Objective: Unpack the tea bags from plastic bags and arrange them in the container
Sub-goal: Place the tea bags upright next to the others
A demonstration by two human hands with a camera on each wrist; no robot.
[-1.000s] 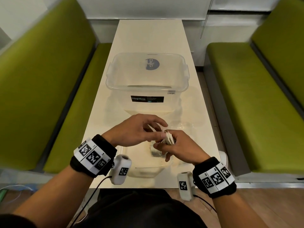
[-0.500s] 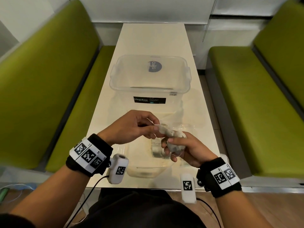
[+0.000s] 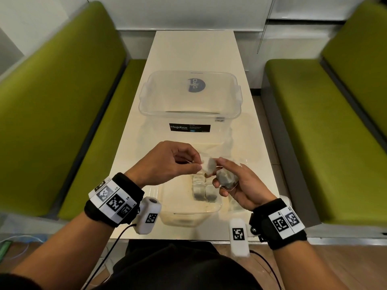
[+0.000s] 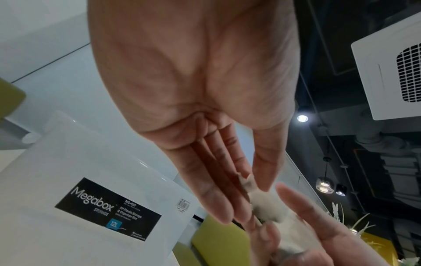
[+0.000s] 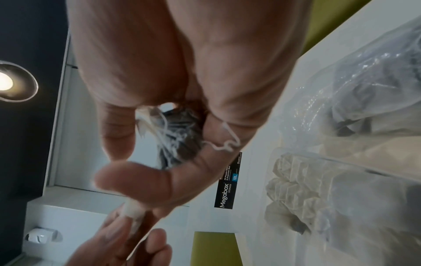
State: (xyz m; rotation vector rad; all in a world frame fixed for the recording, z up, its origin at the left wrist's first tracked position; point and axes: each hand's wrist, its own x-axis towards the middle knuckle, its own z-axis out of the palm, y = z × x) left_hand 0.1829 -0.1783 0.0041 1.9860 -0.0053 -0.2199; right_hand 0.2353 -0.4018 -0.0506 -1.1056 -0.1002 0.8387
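Note:
My left hand (image 3: 198, 164) pinches one pale tea bag (image 3: 208, 165) between thumb and fingers, seen close in the left wrist view as the tea bag (image 4: 262, 199). My right hand (image 3: 217, 174), palm up, grips a bundle of tea bags (image 3: 227, 177) with loose white strings (image 5: 173, 133); its thumb tip touches the pinched bag. Both hands hover over a small clear container (image 3: 188, 221) near the table's front edge. A row of tea bags (image 3: 204, 190) stands in it at the right side.
A large clear Megabox tub (image 3: 189, 128) stands just beyond the hands on the white table (image 3: 194, 51). Crinkled plastic bags with more tea bags (image 5: 364, 81) lie right of the small container. Green benches (image 3: 62, 101) flank the table.
My right hand has turned palm up and dropped slightly right. The left hand has drawn one tea bag away from the bundle, opening a small gap between them.

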